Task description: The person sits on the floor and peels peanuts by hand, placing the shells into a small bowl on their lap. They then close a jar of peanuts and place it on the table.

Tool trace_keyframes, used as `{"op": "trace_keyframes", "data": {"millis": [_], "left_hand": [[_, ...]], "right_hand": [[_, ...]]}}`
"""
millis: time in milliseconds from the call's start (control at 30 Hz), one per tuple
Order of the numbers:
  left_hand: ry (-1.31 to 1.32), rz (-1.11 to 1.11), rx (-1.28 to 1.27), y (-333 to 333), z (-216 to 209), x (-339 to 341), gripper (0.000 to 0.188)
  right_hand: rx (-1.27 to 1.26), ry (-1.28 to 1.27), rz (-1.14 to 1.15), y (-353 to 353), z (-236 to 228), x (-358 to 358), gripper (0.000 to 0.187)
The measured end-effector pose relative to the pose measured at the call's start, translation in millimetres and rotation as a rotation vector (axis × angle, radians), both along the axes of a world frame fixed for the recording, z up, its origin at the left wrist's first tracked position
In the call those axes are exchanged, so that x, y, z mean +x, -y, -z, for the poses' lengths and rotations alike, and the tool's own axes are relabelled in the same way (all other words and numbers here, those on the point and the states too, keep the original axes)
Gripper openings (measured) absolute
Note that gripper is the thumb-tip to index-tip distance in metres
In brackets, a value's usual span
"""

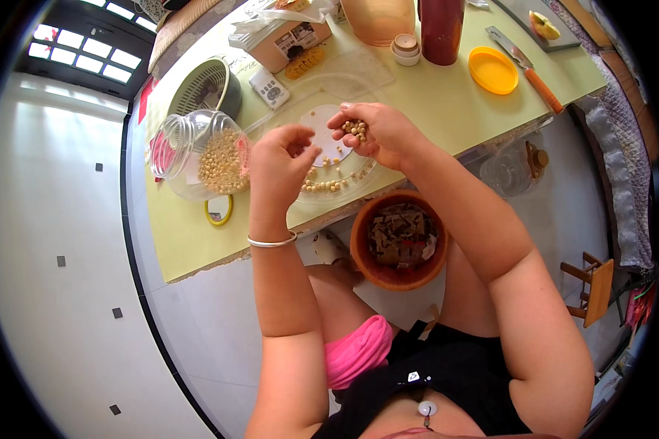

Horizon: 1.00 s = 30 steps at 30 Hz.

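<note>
Mid-sorting at frame centre: right hand (377,135) cupping pale beans (356,129), left hand (278,167) pinching, contents unclear; some on clear plate (337,179), many left in tipped jar (198,155).

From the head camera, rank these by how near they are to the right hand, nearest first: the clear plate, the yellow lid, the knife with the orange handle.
Measured from the right hand, which holds some beans:
1. Clear plate, just below it and to its left.
2. Yellow lid, up and to its right on the table.
3. Knife, beyond the lid, near the table's right edge.
</note>
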<state>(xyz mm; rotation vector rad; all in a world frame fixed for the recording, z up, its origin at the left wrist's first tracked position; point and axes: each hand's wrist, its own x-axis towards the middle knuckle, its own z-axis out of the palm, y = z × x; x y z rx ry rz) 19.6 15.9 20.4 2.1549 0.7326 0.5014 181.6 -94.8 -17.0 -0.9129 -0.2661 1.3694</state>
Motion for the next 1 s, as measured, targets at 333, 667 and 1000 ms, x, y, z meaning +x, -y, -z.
{"op": "trace_keyframes", "data": {"millis": [333,667,1000], "left_hand": [[-0.191,0.135,0.366,4,23,-12,0.019],[-0.271,0.040,0.620,3,37,0,0.007],[0.199,0.016,-0.256,0,5,10,0.012]], "right_hand": [[0.005,0.167,0.009,-3,4,-7,0.015],[-0.001,0.223,-0.027,-3,5,-9,0.014],[-0.006,0.147,-0.024,-6,4,-10,0.028]]}}
